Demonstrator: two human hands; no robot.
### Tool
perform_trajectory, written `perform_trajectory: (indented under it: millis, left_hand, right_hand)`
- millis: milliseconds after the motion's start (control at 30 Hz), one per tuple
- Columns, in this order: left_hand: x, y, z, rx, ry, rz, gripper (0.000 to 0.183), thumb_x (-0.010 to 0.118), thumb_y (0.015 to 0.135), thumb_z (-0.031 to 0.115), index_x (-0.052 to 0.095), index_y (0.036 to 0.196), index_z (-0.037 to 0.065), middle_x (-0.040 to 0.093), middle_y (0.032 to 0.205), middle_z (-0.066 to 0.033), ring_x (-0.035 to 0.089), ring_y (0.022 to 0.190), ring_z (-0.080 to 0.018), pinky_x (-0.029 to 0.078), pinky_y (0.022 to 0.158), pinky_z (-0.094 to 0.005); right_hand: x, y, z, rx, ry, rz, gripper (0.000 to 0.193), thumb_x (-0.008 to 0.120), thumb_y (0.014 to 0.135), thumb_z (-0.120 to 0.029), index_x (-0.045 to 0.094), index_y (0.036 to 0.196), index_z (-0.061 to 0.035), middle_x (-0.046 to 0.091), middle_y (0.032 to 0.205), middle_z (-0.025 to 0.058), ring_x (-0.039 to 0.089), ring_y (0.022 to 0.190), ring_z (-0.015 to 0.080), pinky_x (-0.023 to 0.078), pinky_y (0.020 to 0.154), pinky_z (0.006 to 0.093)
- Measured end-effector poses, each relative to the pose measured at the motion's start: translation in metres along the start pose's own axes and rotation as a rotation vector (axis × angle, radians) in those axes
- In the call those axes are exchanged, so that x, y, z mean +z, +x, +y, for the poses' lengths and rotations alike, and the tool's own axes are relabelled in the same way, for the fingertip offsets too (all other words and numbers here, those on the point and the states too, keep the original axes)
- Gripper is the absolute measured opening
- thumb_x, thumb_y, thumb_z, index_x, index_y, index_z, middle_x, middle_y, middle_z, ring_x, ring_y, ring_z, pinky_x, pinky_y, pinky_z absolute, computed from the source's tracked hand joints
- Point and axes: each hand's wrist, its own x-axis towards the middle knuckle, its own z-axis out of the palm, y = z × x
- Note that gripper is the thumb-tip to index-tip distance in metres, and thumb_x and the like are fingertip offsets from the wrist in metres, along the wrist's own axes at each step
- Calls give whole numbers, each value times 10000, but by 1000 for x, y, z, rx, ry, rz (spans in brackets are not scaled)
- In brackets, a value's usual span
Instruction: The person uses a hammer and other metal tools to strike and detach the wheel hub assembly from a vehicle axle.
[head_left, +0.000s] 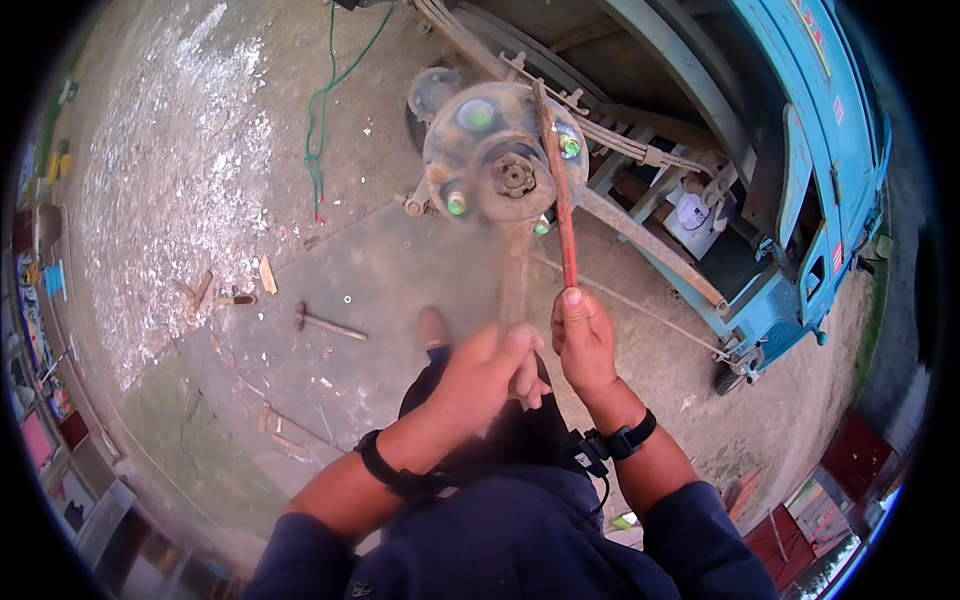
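Note:
In front of me is a round, rusty wheel hub (445, 160) with a notched nut (515, 176) at its centre and green-tipped studs around it. A broad rusty wrench (515, 270), slightly blurred, runs down from the hub's centre. My left hand (490, 370) is closed at its lower end, with several fingers curled. My right hand (585, 340) grips the lower end of a long, reddish metal bar (561, 205). The bar slants up across the hub's right side, between the central nut and a stud. Whether its upper part touches the hub, I cannot tell.
A blue truck body (790, 300) with leaf springs (630, 145) stands at the right. On the ground to the left lie a hammer (335, 326), wood pieces (267, 275), small scattered bits and a green cord (316, 120). My shoe (432, 327) is just left of the wrench.

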Motion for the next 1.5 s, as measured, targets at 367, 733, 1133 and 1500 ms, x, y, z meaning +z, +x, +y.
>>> perform_trajectory:
  millis: [367,733,1133,1500]
  left_hand:
    - [-26,-29,38,-45,10,-275,292,405,1077,239,475,1250,14,568,744,-49,636,692,-195,561,700,-361]
    - [-83,-87,84,537,1267,454,307,569,1001,287,625,1136,17,534,664,-53,515,560,-172,459,570,-320]
    - [-102,-45,181,859,1998,299,286,743,851,250,641,1056,80,660,791,-99,652,660,-300,495,570,-391]
    - [-78,-16,280,864,2255,-109,286,736,842,228,640,1058,67,628,787,-117,622,695,-334,484,621,-406]
  right_hand:
    - [7,0,6,29,94,-95,444,432,1053,-480,422,799,-117,383,651,-33,323,501,54,270,431,224]
    - [5,-6,9,97,178,-120,432,416,1069,-439,496,814,-100,408,656,-71,360,566,40,311,495,232]
    - [1,-4,15,103,161,-154,447,425,1052,-489,437,816,-109,354,620,-33,306,477,60,274,425,228]
    - [3,-5,10,166,237,-187,468,422,1049,-496,460,836,-81,354,606,-20,314,468,73,296,424,241]
